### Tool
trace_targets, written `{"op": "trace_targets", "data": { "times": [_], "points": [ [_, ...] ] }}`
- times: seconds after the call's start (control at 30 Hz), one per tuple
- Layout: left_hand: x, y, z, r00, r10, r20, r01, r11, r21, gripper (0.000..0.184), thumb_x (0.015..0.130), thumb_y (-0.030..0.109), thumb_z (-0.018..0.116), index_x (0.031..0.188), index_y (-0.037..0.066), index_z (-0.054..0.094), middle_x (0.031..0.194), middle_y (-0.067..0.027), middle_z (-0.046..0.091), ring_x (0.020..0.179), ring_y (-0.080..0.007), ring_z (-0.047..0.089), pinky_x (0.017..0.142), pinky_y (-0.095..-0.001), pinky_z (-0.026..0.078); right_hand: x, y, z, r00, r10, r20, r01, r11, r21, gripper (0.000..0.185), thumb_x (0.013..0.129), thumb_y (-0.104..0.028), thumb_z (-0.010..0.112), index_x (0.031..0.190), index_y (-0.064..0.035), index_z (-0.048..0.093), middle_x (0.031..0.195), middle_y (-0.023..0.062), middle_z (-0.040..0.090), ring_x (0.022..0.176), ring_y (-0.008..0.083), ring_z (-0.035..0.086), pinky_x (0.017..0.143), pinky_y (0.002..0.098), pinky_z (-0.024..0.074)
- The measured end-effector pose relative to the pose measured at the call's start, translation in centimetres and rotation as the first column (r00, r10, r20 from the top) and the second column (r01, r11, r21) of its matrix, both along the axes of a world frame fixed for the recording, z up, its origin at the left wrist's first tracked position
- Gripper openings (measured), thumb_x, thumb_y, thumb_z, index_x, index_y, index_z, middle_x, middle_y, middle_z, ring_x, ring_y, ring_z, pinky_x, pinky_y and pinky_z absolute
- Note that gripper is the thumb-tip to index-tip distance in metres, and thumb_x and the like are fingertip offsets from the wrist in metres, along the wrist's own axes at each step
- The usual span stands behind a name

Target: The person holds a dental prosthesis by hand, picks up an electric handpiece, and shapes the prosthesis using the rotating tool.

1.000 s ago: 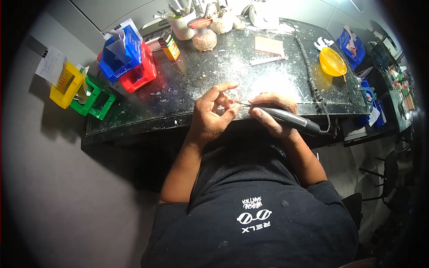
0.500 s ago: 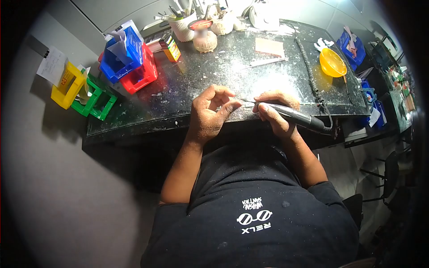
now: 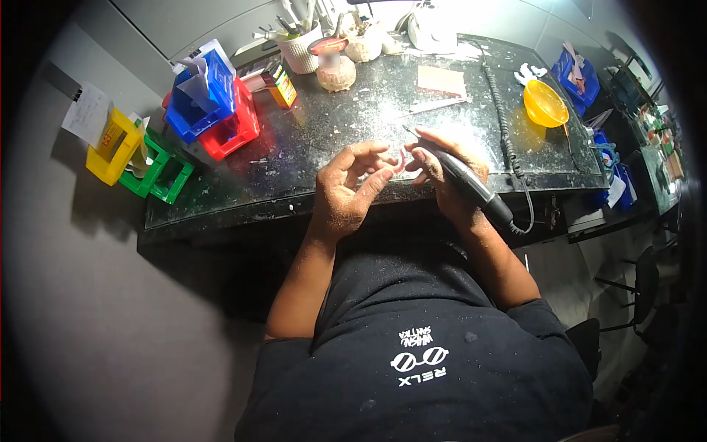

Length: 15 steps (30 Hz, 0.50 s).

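Note:
My right hand (image 3: pixel 442 166) is wrapped round a dark rotary handpiece (image 3: pixel 465 180), whose thin bit points up and to the left, away from my body. A small curved pink piece (image 3: pixel 398 160) sits between my two hands, at the fingertips of my left hand (image 3: pixel 350 184). The left fingers are bent and closed towards the thumb around its near side. Right fingertips come close to the piece too; whether they touch it I cannot tell. Pale dust covers both hands.
A coiled cord (image 3: pixel 508 125) crosses the dusty black bench (image 3: pixel 243 188) on the right, near an orange bowl (image 3: pixel 546 103). Blue (image 3: pixel 202 99) and red bins (image 3: pixel 236 132) stand left. Behind are a tool cup (image 3: pixel 300 51), a round pot (image 3: pixel 336 74) and a pinkish slab (image 3: pixel 441 79).
The handpiece has swung so that its bit points up and away from the left fingers, its rear end lower. The pink piece now shows between the hands.

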<state>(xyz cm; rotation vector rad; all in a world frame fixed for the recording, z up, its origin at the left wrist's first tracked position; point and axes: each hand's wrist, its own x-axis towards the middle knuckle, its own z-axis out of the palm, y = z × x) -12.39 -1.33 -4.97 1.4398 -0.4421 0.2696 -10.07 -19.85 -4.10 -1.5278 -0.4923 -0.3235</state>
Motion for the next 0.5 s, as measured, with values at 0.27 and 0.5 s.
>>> {"op": "trace_targets", "data": {
  "times": [0.27, 0.5],
  "points": [
    [-0.12, 0.1, 0.08, 0.993, -0.107, -0.053, 0.108, 0.994, 0.005, 0.048, 0.08, -0.009, 0.073, 0.125, -0.004, 0.055, 0.096, -0.01, 0.067, 0.094, -0.0155, 0.064, 0.088, -0.0315, 0.054, 0.05, -0.55, -0.2, 0.991, 0.131, 0.035, -0.13, 0.991, -0.04, 0.03, 0.094, -0.009, 0.066, 0.12, 0.0048, 0.062, 0.1, 0.0179, 0.073, 0.079, 0.0195, 0.072, 0.067, 0.0293, 0.0596],
    [0.24, 0.3, 0.5, 0.987, -0.148, 0.059, 0.14, 0.983, 0.122, 0.064, 0.073, -0.005, 0.081, 0.13, 0.001, 0.053, 0.113, -0.0114, 0.064, 0.094, -0.0142, 0.064, 0.084, -0.0305, 0.055, -0.21, -0.65, 0.11, 0.987, 0.152, 0.049, -0.147, 0.984, -0.098, 0.028, 0.095, -0.008, 0.064, 0.12, 0.0047, 0.062, 0.1, 0.0161, 0.073, 0.078, 0.0191, 0.072, 0.068, 0.03, 0.0591]
  ]
}}
